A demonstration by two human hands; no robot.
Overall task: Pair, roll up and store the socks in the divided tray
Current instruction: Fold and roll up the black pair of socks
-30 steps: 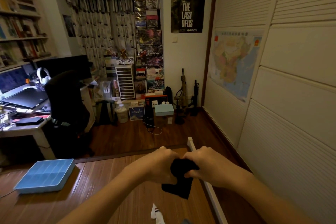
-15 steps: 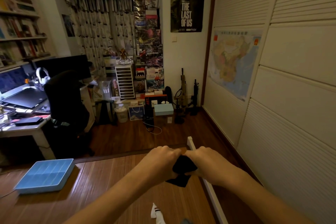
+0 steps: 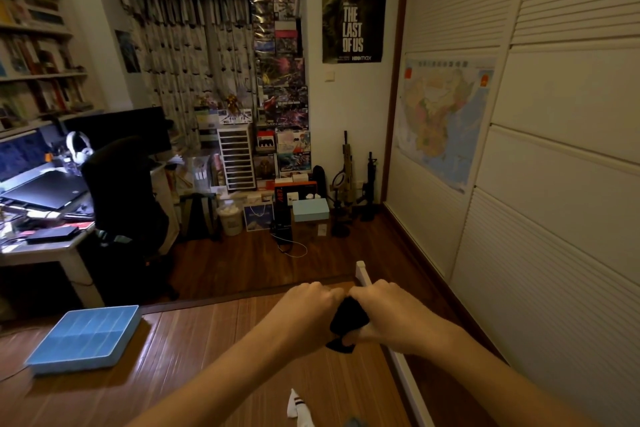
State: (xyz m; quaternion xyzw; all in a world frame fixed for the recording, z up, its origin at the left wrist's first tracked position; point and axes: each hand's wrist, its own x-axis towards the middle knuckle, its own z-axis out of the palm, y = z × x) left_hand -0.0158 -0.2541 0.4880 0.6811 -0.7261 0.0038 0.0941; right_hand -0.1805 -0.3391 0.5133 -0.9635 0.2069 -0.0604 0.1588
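Black sock (image 3: 348,321) now bunched tighter, less tail hanging than a second ago. Left hand (image 3: 308,314) and right hand (image 3: 389,317) both grip it, knuckles together. Blue tray (image 3: 83,340) unmoved.

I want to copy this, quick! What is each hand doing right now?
The left hand is closed, holding the black sock.
The right hand is closed, holding the same black sock.

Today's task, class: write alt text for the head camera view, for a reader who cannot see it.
The left hand and right hand together grip a bunched black sock above a wooden surface. A blue divided tray sits on that surface to the left, apart from the hands, and a white striped sock lies near the bottom edge.
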